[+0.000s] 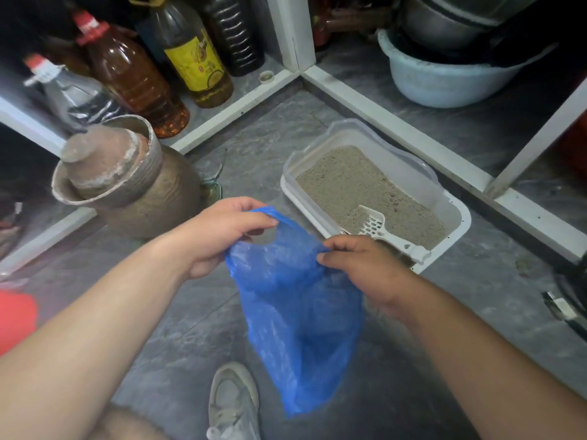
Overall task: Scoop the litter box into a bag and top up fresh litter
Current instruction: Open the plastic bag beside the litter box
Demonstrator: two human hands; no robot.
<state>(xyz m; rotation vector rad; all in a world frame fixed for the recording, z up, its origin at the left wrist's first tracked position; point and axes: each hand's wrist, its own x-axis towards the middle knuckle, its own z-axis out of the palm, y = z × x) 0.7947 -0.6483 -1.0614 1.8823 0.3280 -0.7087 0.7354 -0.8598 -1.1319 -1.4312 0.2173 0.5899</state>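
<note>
A blue plastic bag [295, 312] hangs in front of me above the floor. My left hand [219, 233] pinches its left handle and my right hand [362, 265] pinches the right edge of its mouth. Just beyond my right hand sits a white litter box [457, 230] with a clear raised rim, filled with grey-beige litter [349, 182]. A white slotted scoop [378, 227] lies in the litter at the near end, its handle resting on the box's near rim.
A brown clay jar [133, 182] with a lid stands left of the bag. Oil bottles [133, 74] fill the low white shelf behind it. A pale blue basin [444, 81] with pots sits on the right shelf. My grey shoe [233, 404] is below the bag.
</note>
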